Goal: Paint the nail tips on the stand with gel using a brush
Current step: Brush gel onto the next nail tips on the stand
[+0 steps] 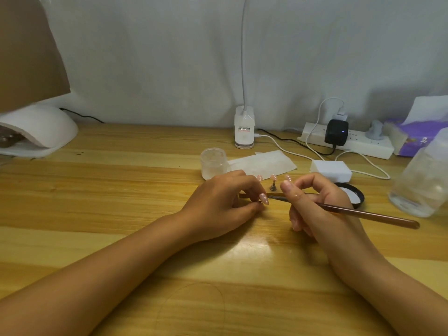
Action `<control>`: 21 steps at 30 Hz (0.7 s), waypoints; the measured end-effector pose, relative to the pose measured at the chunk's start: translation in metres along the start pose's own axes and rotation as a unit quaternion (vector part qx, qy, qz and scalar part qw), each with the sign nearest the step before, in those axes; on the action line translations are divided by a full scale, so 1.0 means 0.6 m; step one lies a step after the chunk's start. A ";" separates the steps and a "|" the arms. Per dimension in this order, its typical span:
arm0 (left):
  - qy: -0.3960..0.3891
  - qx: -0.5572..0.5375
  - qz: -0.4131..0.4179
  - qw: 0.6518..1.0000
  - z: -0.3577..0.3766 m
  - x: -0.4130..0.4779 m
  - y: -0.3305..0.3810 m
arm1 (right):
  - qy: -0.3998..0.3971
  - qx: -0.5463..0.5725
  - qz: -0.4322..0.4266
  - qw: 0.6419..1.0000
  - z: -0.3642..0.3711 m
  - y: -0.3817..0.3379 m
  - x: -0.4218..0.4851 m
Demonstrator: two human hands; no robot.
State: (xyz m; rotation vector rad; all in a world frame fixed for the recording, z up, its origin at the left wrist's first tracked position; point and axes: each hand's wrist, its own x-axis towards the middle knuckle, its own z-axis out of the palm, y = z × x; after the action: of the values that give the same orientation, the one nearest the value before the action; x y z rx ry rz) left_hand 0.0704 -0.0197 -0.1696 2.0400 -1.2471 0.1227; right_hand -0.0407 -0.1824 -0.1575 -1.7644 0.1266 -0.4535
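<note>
Hands meeting mid-worktop. Left hand curled, fingertips pinching one pink nail tip low over the wood, apparently on its own peg. Just behind, stand with three more pink tips on pegs, partly hidden. Right hand closed around brush in a pen grip, bristle end touching or nearly touching the pinched tip, handle trailing off right. Further back: curing lamp far left, frosted jar behind left hand, black lid behind right.

Risks, as judgement: gel smearing onto left fingertips, being so close to the bristles; tip twisting if pinch loosens; trailing handle or right wrist knocking the lid or clear bottle.
</note>
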 end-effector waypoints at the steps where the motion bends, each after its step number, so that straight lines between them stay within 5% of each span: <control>1: -0.001 0.002 -0.002 1.000 0.000 0.000 0.000 | -0.002 0.002 0.001 1.000 0.000 0.000 0.000; 21: -0.007 -0.015 -0.006 1.000 0.001 0.001 -0.005 | -0.012 0.018 -0.001 1.000 -0.004 0.004 0.001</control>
State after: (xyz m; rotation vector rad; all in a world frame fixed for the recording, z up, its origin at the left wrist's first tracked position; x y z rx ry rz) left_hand 0.0728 -0.0195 -0.1711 2.0261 -1.2380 0.0843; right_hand -0.0405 -0.1852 -0.1590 -1.7345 0.0988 -0.4345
